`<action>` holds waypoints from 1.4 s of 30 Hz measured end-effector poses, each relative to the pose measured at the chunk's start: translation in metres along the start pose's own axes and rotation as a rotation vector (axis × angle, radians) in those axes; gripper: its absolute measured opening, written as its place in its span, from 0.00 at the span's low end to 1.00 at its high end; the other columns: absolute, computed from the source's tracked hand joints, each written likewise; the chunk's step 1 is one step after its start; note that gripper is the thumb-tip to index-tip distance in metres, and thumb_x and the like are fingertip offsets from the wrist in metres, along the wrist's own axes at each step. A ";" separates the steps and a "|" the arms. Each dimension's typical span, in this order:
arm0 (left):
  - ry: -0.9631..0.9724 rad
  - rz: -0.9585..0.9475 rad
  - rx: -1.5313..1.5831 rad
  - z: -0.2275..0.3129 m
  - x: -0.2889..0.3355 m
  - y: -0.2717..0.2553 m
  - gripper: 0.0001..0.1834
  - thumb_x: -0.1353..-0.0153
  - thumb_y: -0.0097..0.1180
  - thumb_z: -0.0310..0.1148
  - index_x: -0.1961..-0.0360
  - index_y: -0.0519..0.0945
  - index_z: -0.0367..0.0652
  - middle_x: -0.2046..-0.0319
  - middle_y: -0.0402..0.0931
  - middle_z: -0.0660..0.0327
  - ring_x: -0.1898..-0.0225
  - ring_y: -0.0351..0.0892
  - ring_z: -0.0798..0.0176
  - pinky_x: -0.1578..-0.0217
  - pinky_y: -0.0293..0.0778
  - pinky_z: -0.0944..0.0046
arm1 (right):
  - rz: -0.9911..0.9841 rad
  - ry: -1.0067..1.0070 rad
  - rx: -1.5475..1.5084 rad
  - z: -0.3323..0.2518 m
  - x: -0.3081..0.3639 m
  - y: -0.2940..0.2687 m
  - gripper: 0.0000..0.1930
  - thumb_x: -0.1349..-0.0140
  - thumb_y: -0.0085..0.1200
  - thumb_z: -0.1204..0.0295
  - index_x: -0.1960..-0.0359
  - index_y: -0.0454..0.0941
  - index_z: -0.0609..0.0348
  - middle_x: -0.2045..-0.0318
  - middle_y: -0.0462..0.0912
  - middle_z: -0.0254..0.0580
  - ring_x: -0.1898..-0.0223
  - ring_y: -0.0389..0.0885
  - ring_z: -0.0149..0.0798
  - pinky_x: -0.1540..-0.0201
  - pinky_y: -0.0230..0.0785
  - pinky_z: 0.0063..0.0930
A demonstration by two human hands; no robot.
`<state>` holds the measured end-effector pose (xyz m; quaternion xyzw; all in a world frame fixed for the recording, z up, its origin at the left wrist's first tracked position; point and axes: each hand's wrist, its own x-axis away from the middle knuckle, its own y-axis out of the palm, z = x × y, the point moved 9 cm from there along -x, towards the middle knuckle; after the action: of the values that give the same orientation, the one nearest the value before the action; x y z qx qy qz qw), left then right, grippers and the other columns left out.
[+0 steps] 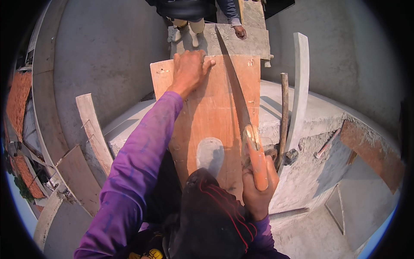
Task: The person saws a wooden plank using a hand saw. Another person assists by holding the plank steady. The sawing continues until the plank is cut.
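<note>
- board [211,116] lies flat on a concrete ledge [310,112], stiff, probably light, likely to shift under sawing.
- left hand [188,71] presses spread on its far edge.
- right hand [258,190] is closed round the saw [237,93] handle, blade on the board's right side.

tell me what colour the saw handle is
Orange, on the saw handle gripped by the right hand; head view.

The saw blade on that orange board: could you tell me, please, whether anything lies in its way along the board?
Nothing visible does. The saw blade lies on the orange board, gripped by the right hand. The left hand presses the board's far end, its fingers left of the blade and apart from it.
</note>
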<state>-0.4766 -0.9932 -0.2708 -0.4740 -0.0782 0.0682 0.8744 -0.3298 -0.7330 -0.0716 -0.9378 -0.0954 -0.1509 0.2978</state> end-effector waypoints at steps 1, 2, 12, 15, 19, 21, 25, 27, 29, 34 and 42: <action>-0.001 -0.006 0.000 0.001 0.001 0.000 0.23 0.27 0.62 0.53 0.58 0.88 0.40 0.64 0.88 0.49 0.52 0.84 0.46 0.49 0.66 0.46 | 0.001 -0.028 0.016 -0.003 0.000 0.000 0.14 0.42 0.55 0.84 0.54 0.80 0.71 0.67 0.76 0.40 0.67 0.76 0.32 0.63 0.70 0.29; -0.001 -0.013 0.000 0.000 0.003 0.000 0.23 0.27 0.61 0.53 0.58 0.87 0.40 0.63 0.88 0.48 0.52 0.84 0.46 0.49 0.66 0.46 | 0.003 -0.055 0.033 -0.009 -0.002 0.002 0.13 0.42 0.55 0.84 0.55 0.80 0.70 0.68 0.76 0.41 0.68 0.76 0.32 0.63 0.71 0.30; 0.037 0.005 0.031 0.000 -0.001 -0.001 0.22 0.29 0.65 0.49 0.61 0.86 0.36 0.62 0.87 0.45 0.51 0.82 0.40 0.50 0.66 0.43 | -0.042 0.055 0.001 0.010 0.003 0.005 0.18 0.43 0.59 0.81 0.49 0.78 0.63 0.67 0.81 0.53 0.69 0.87 0.60 0.68 0.76 0.44; 0.037 -0.006 0.015 0.002 -0.001 -0.002 0.22 0.29 0.65 0.49 0.62 0.86 0.36 0.62 0.86 0.44 0.52 0.82 0.40 0.50 0.67 0.43 | -0.046 0.061 0.013 0.012 0.004 0.005 0.15 0.42 0.59 0.80 0.52 0.77 0.63 0.66 0.80 0.54 0.67 0.86 0.62 0.66 0.77 0.46; -0.008 -0.085 0.000 0.002 -0.003 0.000 0.22 0.29 0.65 0.50 0.61 0.85 0.37 0.59 0.87 0.45 0.51 0.82 0.41 0.48 0.66 0.45 | -0.043 0.092 0.029 0.009 0.003 0.004 0.11 0.41 0.58 0.80 0.56 0.76 0.63 0.69 0.79 0.47 0.68 0.82 0.42 0.65 0.75 0.36; 0.006 -0.054 0.003 0.000 -0.001 -0.004 0.21 0.29 0.66 0.49 0.63 0.85 0.37 0.62 0.86 0.45 0.52 0.82 0.41 0.50 0.67 0.44 | -0.082 0.148 0.016 0.012 0.004 0.007 0.16 0.41 0.59 0.79 0.50 0.76 0.62 0.62 0.79 0.57 0.63 0.86 0.63 0.62 0.77 0.47; -0.012 -0.064 -0.014 0.000 -0.001 -0.004 0.21 0.29 0.66 0.49 0.62 0.85 0.38 0.62 0.87 0.47 0.53 0.83 0.44 0.50 0.67 0.45 | -0.049 0.120 0.005 0.005 0.001 0.006 0.14 0.40 0.63 0.77 0.53 0.76 0.62 0.67 0.83 0.54 0.67 0.89 0.57 0.64 0.79 0.44; -0.007 -0.057 -0.014 0.005 -0.001 -0.003 0.21 0.29 0.66 0.49 0.61 0.85 0.39 0.62 0.87 0.48 0.53 0.83 0.45 0.49 0.67 0.46 | -0.027 0.171 -0.024 0.002 0.006 -0.002 0.13 0.39 0.65 0.75 0.55 0.75 0.61 0.71 0.85 0.52 0.69 0.90 0.52 0.65 0.80 0.42; 0.000 -0.061 -0.001 0.006 -0.001 -0.003 0.21 0.30 0.66 0.49 0.60 0.85 0.39 0.62 0.87 0.48 0.53 0.83 0.46 0.49 0.66 0.46 | 0.011 0.112 -0.034 0.002 0.004 -0.002 0.16 0.39 0.68 0.74 0.54 0.73 0.60 0.74 0.87 0.49 0.72 0.91 0.47 0.66 0.80 0.40; -0.015 -0.073 -0.014 0.001 0.001 -0.006 0.21 0.30 0.66 0.49 0.59 0.86 0.39 0.62 0.87 0.48 0.52 0.83 0.46 0.49 0.66 0.47 | 0.016 0.134 -0.082 0.006 0.005 0.001 0.22 0.40 0.69 0.74 0.48 0.70 0.61 0.70 0.88 0.50 0.69 0.91 0.48 0.63 0.81 0.39; 0.011 -0.038 0.032 0.002 0.001 -0.007 0.21 0.28 0.65 0.49 0.61 0.84 0.37 0.63 0.85 0.47 0.54 0.81 0.44 0.49 0.67 0.46 | 0.046 0.111 -0.118 0.015 0.007 0.001 0.27 0.40 0.69 0.75 0.42 0.70 0.64 0.59 0.89 0.55 0.58 0.92 0.50 0.53 0.81 0.41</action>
<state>-0.4754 -0.9945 -0.2638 -0.4587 -0.0811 0.0504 0.8835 -0.3194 -0.7245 -0.0809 -0.9458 -0.0481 -0.2012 0.2503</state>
